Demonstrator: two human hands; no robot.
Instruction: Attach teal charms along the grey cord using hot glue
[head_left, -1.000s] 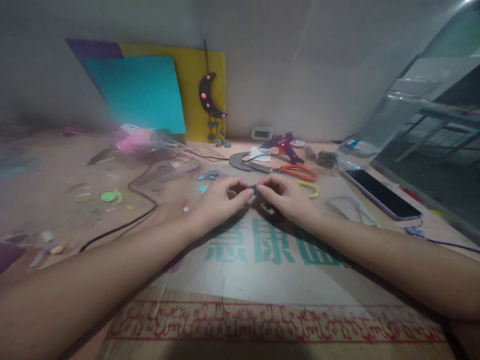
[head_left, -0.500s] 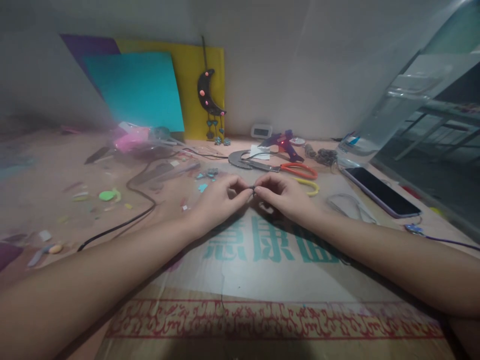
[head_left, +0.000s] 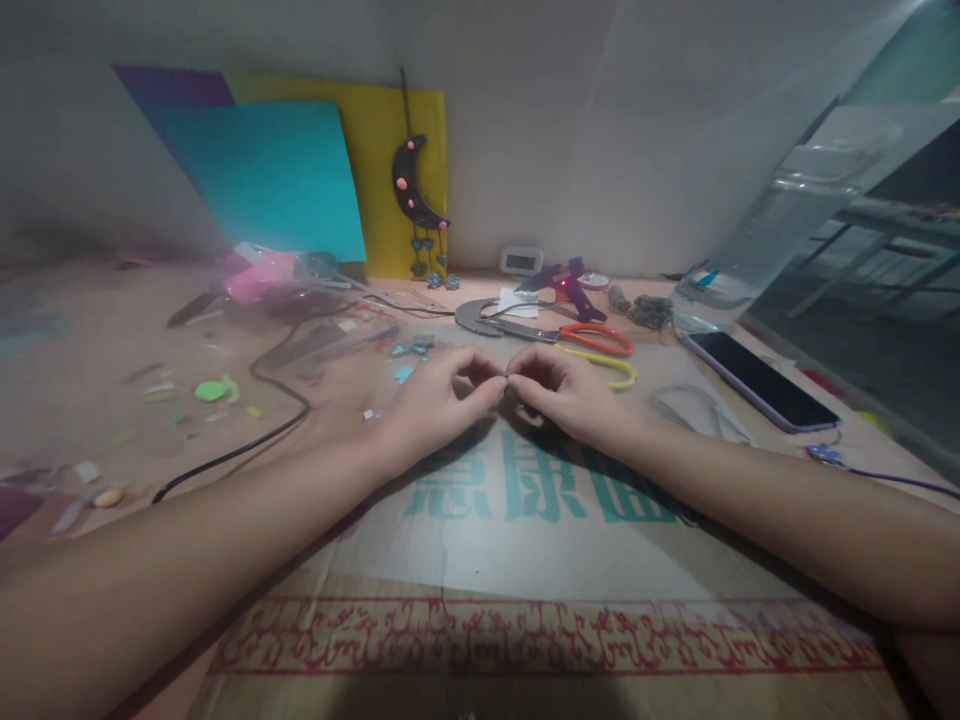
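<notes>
My left hand (head_left: 444, 397) and my right hand (head_left: 571, 392) meet fingertip to fingertip above the printed sheet (head_left: 487, 560). Thumb and forefinger of each are pinched together on a tiny dark piece (head_left: 506, 377), mostly hidden by the fingertips, so its kind does not show. Just behind the hands lie scissors with an orange handle (head_left: 600, 338) and a yellow handle (head_left: 619, 380), and a grey crescent (head_left: 476, 318). Small turquoise bits (head_left: 405, 374) lie beyond my left hand.
A purple glue gun (head_left: 576, 292) rests at the back, near a small white display (head_left: 521, 260). The phone (head_left: 761, 380) lies right. A dark crescent ornament (head_left: 411, 185) hangs before yellow card (head_left: 367, 150). A black cable (head_left: 232, 455) and scattered scraps lie left.
Fingertips of both hands have drawn slightly closer together, and less of the dark piece shows between them. The whole view has shifted a little; nothing else has moved.
</notes>
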